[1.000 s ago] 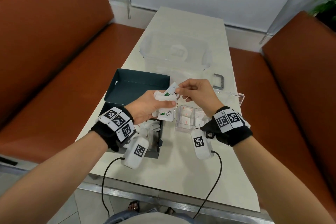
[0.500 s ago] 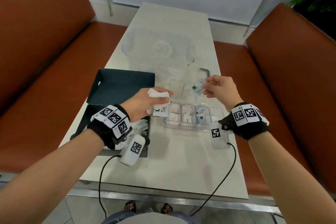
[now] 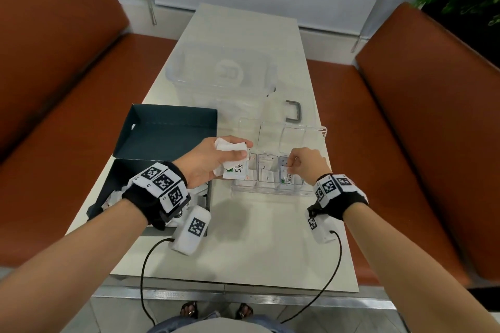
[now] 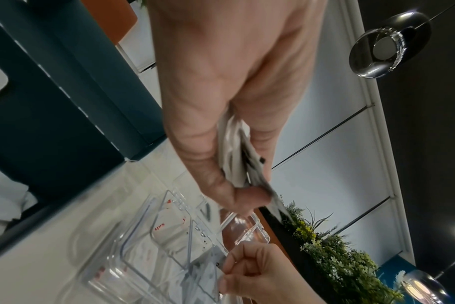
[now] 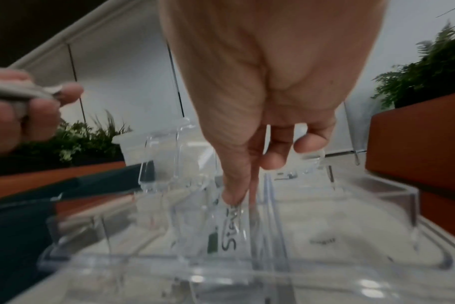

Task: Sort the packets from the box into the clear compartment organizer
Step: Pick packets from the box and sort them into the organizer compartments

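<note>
Right hand [image 3: 305,167] pinches a Stevia packet [image 3: 287,179] between thumb and forefinger, packet down inside a compartment of the clear organizer [image 3: 270,189]. Left hand [image 3: 213,161] grips a bunch of packets [image 3: 232,159], just left of the organizer, beside the open dark box [image 3: 167,132].

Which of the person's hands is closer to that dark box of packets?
Left. The left hand, gripping a bundle of packets, hovers by the box's right edge. The right hand is farther off, over the organizer, pinching one packet.
</note>
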`<state>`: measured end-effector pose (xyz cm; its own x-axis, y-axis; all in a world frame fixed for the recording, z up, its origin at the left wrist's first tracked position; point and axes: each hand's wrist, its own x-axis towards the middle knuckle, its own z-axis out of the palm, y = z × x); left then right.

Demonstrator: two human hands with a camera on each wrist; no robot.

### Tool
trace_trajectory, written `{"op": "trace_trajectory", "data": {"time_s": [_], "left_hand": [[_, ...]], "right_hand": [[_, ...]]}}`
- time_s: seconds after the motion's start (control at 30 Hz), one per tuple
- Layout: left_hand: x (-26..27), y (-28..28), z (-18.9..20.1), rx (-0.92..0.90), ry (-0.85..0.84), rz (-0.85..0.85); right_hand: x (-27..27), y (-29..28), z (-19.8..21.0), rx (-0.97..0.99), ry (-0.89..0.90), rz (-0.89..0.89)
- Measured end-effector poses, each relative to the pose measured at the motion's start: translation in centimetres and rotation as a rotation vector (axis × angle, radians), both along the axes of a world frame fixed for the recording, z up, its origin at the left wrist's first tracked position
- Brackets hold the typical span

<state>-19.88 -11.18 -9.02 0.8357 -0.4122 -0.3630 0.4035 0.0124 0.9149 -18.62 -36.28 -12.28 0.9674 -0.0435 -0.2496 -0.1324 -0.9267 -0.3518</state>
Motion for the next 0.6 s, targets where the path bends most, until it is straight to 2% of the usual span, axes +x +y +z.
{"op": "trace_trajectory", "data": {"time_s": [0.27, 0.43, 0.6], "left_hand": [[-0.5, 0.2, -0.4, -0.045, 0.034, 0.017], [-0.7, 0.2, -0.6, -0.049, 0.041, 0.02], [-0.8, 0.2, -0.5, -0.061, 0.048, 0.027]], "right_hand": [[-0.3, -0.1, -1.0, -0.165, -0.195, 0.09], [-0.3, 0.2, -1.3, -0.411, -0.069, 0.188], [-0.5, 0.5, -2.0, -0.437, -0.044, 0.174]]}}
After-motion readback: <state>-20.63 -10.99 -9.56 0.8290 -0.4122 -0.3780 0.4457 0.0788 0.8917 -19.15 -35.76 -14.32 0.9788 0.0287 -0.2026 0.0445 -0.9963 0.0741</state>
